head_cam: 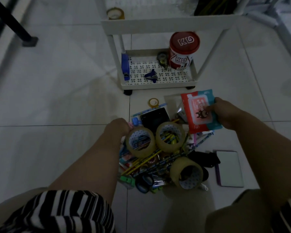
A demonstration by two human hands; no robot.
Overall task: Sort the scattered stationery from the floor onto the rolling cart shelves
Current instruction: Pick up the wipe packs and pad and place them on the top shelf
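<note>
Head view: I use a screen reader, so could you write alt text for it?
The person's right hand holds a red and teal packet while the left hand grips a roll of clear tape, above a stationery pile on the floor. Ahead, the white cart's bottom shelf holds a blue stapler and red can.

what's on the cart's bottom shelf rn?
On the bottom shelf: blue stapler, blue staple remover, tape dispenser, red KD can. Whatever sits behind the can is hidden.

The tiled floor [57, 101] bears a stationery pile [160, 158] and the cart [158, 24] — its bottom shelf [158, 79] holds a stapler [125, 67], tin [183, 51], staple remover [151, 76].
</note>
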